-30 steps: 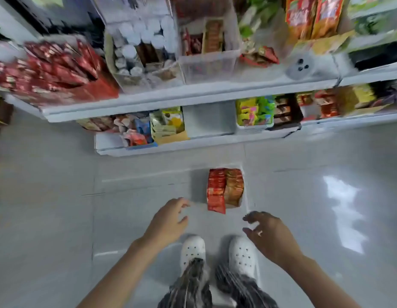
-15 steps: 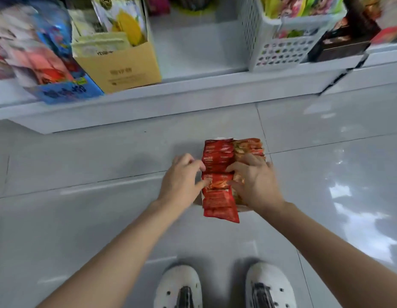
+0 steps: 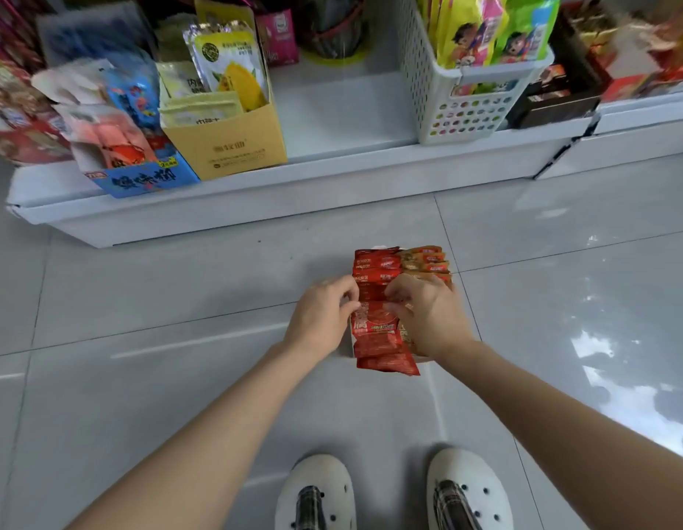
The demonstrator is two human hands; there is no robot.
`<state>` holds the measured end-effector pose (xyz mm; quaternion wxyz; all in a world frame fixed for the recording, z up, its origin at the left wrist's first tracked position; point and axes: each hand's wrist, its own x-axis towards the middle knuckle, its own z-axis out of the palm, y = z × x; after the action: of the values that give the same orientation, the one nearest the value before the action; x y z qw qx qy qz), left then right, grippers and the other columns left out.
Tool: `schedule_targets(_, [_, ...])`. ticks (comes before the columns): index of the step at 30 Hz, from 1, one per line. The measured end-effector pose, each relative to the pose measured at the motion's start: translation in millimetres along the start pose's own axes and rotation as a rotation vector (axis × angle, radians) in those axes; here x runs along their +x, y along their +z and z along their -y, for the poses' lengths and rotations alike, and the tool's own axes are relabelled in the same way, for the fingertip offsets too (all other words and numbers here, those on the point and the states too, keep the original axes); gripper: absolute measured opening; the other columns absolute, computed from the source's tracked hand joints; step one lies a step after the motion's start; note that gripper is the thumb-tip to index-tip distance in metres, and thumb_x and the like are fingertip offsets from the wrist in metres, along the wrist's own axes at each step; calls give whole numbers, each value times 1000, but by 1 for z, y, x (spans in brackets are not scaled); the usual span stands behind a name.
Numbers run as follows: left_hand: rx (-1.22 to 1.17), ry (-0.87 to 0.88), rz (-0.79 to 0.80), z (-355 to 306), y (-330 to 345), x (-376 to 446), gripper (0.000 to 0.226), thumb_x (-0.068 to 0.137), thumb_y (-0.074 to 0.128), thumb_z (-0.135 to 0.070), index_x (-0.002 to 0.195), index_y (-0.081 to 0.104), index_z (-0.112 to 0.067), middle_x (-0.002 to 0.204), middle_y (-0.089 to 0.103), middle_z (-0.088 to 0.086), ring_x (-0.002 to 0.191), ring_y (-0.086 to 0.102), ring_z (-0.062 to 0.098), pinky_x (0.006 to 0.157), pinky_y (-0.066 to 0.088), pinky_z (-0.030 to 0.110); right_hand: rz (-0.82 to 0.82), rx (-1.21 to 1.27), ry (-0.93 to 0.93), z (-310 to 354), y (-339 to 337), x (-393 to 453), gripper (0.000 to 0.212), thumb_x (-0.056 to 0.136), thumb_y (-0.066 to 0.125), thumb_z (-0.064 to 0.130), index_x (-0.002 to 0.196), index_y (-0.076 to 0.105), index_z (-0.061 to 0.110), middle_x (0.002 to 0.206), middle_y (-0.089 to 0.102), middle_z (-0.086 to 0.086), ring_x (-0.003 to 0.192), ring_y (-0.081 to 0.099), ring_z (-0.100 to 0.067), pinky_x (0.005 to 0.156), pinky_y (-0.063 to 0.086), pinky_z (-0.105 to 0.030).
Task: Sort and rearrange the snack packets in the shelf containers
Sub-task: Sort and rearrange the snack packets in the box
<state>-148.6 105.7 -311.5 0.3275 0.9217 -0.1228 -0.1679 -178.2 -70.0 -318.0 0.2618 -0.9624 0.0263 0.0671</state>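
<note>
A small clear container [image 3: 348, 348] stands on the grey floor tiles, packed with a row of red snack packets [image 3: 376, 271] on the left and orange-brown packets [image 3: 427, 260] on the right. My left hand [image 3: 320, 319] is at the container's left side, its fingertips pinching the red packets in the middle of the row. My right hand [image 3: 427, 315] lies over the orange-brown row, with thumb and fingers curled onto the same red packets. A red packet [image 3: 387, 365] hangs over the near end.
The white bottom shelf [image 3: 332, 174] runs across ahead. On it stand a yellow carton of pouches [image 3: 225, 147], a blue box of packets [image 3: 141, 177], a white perforated basket [image 3: 466, 109] and dark boxes [image 3: 553, 105]. A bare gap lies between carton and basket. My white shoes [image 3: 317, 491] are below.
I have bent down from standing, so the container and bottom shelf look much closer. Both hands went from hovering apart in the air to gripping the red packets in the container.
</note>
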Motion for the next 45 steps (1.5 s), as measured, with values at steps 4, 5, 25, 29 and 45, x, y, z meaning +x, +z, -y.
schedule_targets(4, [-205, -113, 67, -21, -11, -6, 11, 98, 56, -20, 93, 46, -18, 90, 69, 5, 77, 62, 17, 63, 45, 24, -27, 82, -38, 8, -25, -3, 13, 87, 69, 17, 98, 77, 16, 99, 74, -2, 90, 67, -22, 78, 52, -35])
schedule_targets(5, [-282, -146, 89, -28, -16, -7, 12, 97, 57, -20, 100, 46, -17, 96, 69, 4, 83, 62, 15, 63, 44, 17, -61, 104, -20, 11, -34, -5, 14, 88, 69, 17, 99, 77, 14, 99, 74, -3, 89, 67, -21, 77, 51, -31])
schedule_targets(25, [-903, -155, 226, -199, -188, -154, 24, 95, 54, 1, 116, 58, -11, 111, 70, 15, 95, 70, 21, 82, 59, 30, -69, 1045, 298, 144, -277, -99, 16, 88, 69, 26, 91, 68, 10, 88, 73, -5, 80, 69, -12, 65, 58, -21])
schedule_targets(29, [-984, -195, 244, -196, -194, -185, 37, 92, 55, 8, 122, 56, -12, 106, 73, 9, 94, 70, 15, 74, 57, 20, 33, 972, 323, 154, -282, -109, 29, 88, 68, 31, 100, 68, 5, 93, 74, -7, 84, 69, -13, 66, 58, -22])
schedule_targets(45, [-1358, -211, 337, -220, -205, -206, 38, 92, 46, 7, 127, 54, -5, 116, 69, 17, 107, 68, 27, 86, 58, 35, -19, 1014, 307, 145, -301, -115, 42, 70, 77, 47, 95, 75, 13, 91, 65, -4, 80, 50, -12, 64, 44, -23])
